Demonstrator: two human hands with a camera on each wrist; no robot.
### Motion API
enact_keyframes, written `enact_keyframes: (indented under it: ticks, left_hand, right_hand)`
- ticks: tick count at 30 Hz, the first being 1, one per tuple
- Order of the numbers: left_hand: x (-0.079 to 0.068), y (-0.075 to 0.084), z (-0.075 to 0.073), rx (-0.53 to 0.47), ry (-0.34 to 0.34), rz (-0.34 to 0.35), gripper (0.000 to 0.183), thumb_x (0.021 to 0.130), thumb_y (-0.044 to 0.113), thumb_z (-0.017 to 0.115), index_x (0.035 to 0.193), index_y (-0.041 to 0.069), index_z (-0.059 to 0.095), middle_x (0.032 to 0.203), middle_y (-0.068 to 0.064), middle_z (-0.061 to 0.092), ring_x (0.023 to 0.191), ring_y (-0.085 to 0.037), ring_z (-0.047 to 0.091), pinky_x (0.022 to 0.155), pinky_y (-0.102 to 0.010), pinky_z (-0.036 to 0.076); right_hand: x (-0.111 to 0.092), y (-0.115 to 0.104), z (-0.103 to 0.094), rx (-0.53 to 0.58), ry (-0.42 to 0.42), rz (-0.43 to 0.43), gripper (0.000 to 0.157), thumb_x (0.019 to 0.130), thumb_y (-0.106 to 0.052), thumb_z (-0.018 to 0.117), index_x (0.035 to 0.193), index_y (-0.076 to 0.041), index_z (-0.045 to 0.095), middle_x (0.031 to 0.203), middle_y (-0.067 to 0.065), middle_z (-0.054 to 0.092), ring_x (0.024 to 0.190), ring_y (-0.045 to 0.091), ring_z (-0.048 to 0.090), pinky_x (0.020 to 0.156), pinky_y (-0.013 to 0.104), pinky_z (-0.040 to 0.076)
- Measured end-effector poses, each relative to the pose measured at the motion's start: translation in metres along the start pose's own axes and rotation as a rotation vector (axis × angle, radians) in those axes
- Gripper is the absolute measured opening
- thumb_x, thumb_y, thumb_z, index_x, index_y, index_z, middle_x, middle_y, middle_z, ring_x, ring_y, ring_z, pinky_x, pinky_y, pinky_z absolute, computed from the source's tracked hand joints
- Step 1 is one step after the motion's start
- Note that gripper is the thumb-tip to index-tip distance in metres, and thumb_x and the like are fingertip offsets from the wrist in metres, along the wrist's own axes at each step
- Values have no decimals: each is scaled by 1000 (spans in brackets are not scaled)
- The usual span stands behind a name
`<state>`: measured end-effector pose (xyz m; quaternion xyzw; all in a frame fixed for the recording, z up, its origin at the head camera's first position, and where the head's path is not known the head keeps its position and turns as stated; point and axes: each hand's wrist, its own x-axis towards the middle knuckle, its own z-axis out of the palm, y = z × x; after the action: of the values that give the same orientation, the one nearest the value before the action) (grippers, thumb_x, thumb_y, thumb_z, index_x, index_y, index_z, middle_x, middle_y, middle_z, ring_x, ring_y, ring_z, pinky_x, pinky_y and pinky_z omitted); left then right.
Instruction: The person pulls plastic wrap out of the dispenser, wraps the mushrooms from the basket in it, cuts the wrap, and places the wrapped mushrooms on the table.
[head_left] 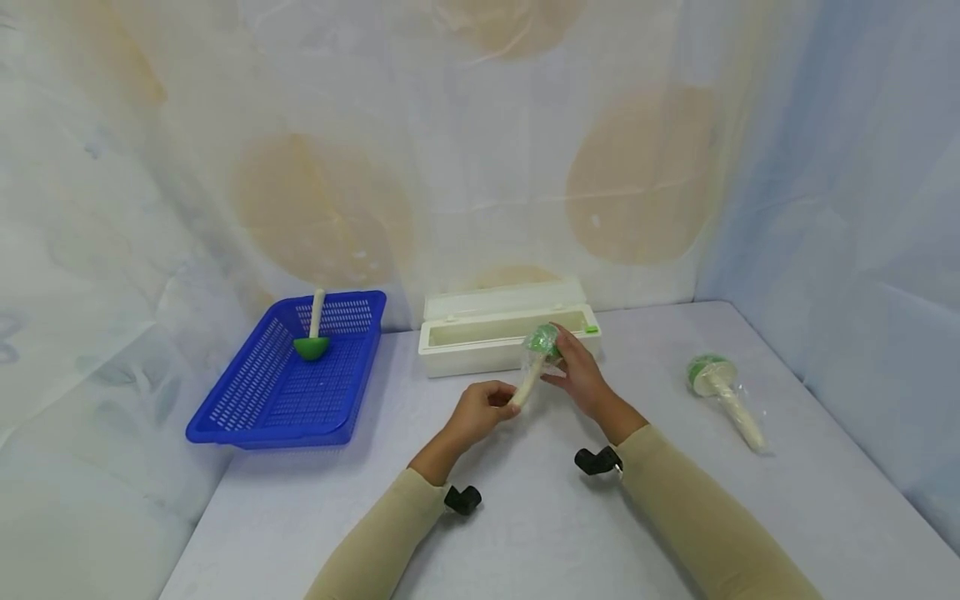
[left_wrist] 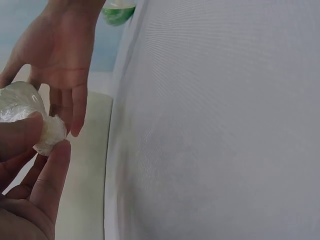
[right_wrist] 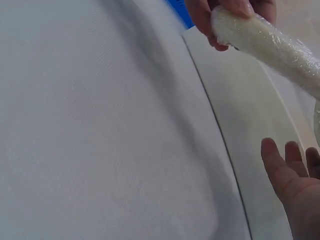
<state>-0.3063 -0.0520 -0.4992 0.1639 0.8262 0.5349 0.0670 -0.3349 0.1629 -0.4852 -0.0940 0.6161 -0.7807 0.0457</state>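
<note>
A ladle with a green bowl and pale handle, wrapped in clear plastic, is held up in front of the white box. My left hand pinches the handle's end between thumb and fingers, as the left wrist view also shows. My right hand is beside the green bowl, its fingers fairly straight. In the right wrist view, the bowl is mostly cut off at the edge near the right hand, so contact cannot be told. Another plastic-wrapped ladle lies on the table to the right.
The long white box stands at the back with its lid raised. At the left, a blue mesh basket holds a green ladle with a white handle. Plastic sheeting hangs behind the white-covered table and at both sides.
</note>
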Motion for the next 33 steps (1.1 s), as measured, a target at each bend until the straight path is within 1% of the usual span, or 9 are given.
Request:
enact_keyframes:
  ticks: [3,6,8,12,15,18,25,29,33]
  left_hand:
    - [0,0,0,-13,18,-1,24,83,7,76,107,5,71,98,-2,69,93,-17,64,71,-30,54]
    - [-1,1,1,-12,36,18,25,83,5,76,107,3,71,99,-3,69,94,-19,65,72,-30,54]
    - [0,1,2,-6,43,32,25,83,5,76,107,3,71,99,-4,70,95,-19,65,72,-30,54]
    - [1,-2,4,16,53,57,25,83,4,76,107,2,71,96,-4,70,95,-20,65,71,-28,53]
    - [2,-4,6,35,69,62,25,82,5,77,107,2,71,94,-3,70,94,-20,65,70,-28,52]
    - [1,-5,7,50,79,63,26,82,6,78,107,2,71,94,-4,70,94,-21,66,70,-28,53]
    - [0,0,9,124,89,52,27,82,9,78,107,4,70,96,-3,68,96,-22,65,74,-31,52]
    - [0,2,10,141,88,42,28,81,11,79,106,4,70,94,-1,68,93,-19,65,72,-30,52]
    - [0,3,9,106,55,25,28,81,13,81,106,4,70,90,0,68,85,-14,64,69,-28,52]
  right_hand:
    - [-2,3,-1,34,-50,54,68,101,-53,37,157,-26,12,148,19,30,131,41,37,99,57,39]
    - [-3,4,1,85,-56,85,65,103,-50,37,157,-25,10,140,23,35,125,48,40,98,59,39]
    - [-3,5,3,102,-50,92,65,103,-49,37,155,-18,14,133,23,42,120,47,46,96,58,42]
    - [-2,6,8,104,-10,91,61,102,-50,39,143,-7,25,118,15,52,106,34,58,89,50,49]
    - [-2,8,11,133,42,90,52,102,-48,42,131,-7,32,109,11,55,98,29,61,84,46,52]
    - [-1,10,12,142,91,97,49,101,-48,45,126,-8,33,108,11,54,96,29,61,80,44,54]
    - [-1,12,16,117,150,125,67,95,-55,51,139,-7,35,119,18,47,105,38,56,79,51,53]
    - [-2,12,17,121,149,129,64,96,-54,49,139,-8,37,117,17,49,108,40,55,79,51,53]
    - [-2,11,16,115,162,128,58,98,-52,47,135,-7,40,110,13,52,104,39,56,76,47,55]
